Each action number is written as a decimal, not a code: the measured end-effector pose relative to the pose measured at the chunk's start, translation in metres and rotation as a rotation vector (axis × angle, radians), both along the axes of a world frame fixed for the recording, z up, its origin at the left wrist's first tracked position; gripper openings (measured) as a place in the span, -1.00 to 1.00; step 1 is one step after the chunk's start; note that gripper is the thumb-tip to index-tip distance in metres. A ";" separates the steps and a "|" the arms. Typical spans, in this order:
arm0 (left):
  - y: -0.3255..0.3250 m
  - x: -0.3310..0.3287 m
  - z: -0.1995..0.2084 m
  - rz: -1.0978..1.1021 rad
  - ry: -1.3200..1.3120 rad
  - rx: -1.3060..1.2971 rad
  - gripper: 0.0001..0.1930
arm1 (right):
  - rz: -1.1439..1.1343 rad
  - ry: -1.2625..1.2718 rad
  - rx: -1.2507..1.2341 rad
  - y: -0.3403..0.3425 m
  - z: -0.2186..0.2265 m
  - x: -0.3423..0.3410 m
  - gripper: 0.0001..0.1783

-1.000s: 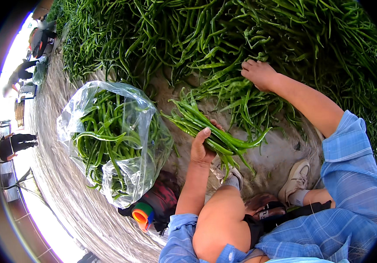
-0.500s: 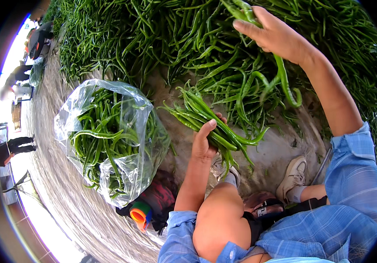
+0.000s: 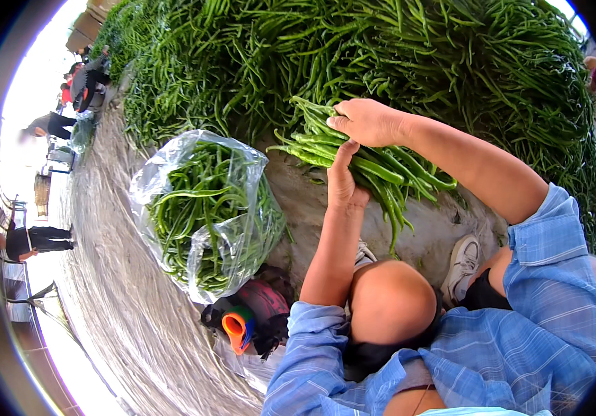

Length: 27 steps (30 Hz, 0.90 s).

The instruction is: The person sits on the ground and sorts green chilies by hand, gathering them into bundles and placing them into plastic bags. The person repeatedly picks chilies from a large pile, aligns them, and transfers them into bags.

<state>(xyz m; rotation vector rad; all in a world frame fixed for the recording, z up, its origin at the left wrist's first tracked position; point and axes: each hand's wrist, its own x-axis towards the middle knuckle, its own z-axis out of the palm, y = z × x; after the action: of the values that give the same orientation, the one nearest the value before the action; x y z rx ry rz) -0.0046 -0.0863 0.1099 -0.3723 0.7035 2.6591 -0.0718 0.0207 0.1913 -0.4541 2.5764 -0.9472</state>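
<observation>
Head view: a broad heap of long, glossy green peppers (image 3: 353, 48), and one long-stranded green bunch (image 3: 409, 173) held by hand

The heap fills the upper part of the scene, beyond both grips and out to either side of them. Pale grey, wrinkled sheeting (image 3: 104, 277) covers the ground, showing beneath the grips and far out to their left. Nearest the viewer, below the grips, is the person's light-blue plaid shirt (image 3: 520, 347), with its cuffs rolled up. Left of the left grip stands a clear, crinkled plastic bag (image 3: 147, 184), its mouth wide open, loaded with more long green peppers (image 3: 204, 201).

The bunch lies slantwise across the left grip, well above the sheeting, its lower ends trailing to the right. The left grip (image 3: 345, 179) is closed around it, thumb uppermost. Just above, the right grip (image 3: 371, 123) is closed over the bunch's upper side, thumb pointing left.

Below and left of the left grip sits a dark fabric bag with pink patches (image 3: 270, 298). Below and right of the right grip is a pale lace-up shoe (image 3: 463, 267). Smallest, beside the fabric bag and below-left of the left grip, is a hollow bright-orange object (image 3: 235, 324).
</observation>
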 end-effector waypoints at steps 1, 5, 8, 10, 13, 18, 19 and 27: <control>0.003 0.006 0.007 0.039 0.025 -0.021 -0.70 | -0.012 0.017 -0.004 -0.002 0.009 0.006 -0.49; -0.001 0.025 0.038 -0.028 0.107 0.089 -0.69 | -0.083 -0.051 -0.038 -0.014 0.049 0.030 -0.47; -0.001 0.039 0.063 -0.029 0.216 0.150 -0.62 | -0.015 0.079 -0.046 -0.007 0.070 0.041 -0.46; 0.003 0.047 0.085 -0.044 0.281 0.175 -0.57 | -0.001 0.090 -0.090 0.001 0.087 0.047 -0.46; 0.007 0.049 0.106 -0.036 0.347 0.194 -0.52 | -0.019 -0.007 -0.259 0.007 0.116 0.065 -0.48; 0.021 0.057 0.138 -0.025 0.345 0.109 -0.49 | -0.015 0.027 -0.210 0.014 0.150 0.093 -0.32; 0.021 0.061 0.144 -0.023 0.370 0.112 -0.49 | 0.002 0.032 -0.190 0.017 0.158 0.100 -0.31; -0.003 0.091 0.143 -0.048 0.509 0.204 -0.50 | 0.351 0.366 0.046 0.049 0.179 0.154 -0.44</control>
<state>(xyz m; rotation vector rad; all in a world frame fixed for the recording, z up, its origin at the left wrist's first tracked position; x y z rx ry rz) 0.0859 -0.0895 0.2533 0.3857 0.5575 2.7626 0.0820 0.0701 0.3698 -1.1138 2.6894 -0.7329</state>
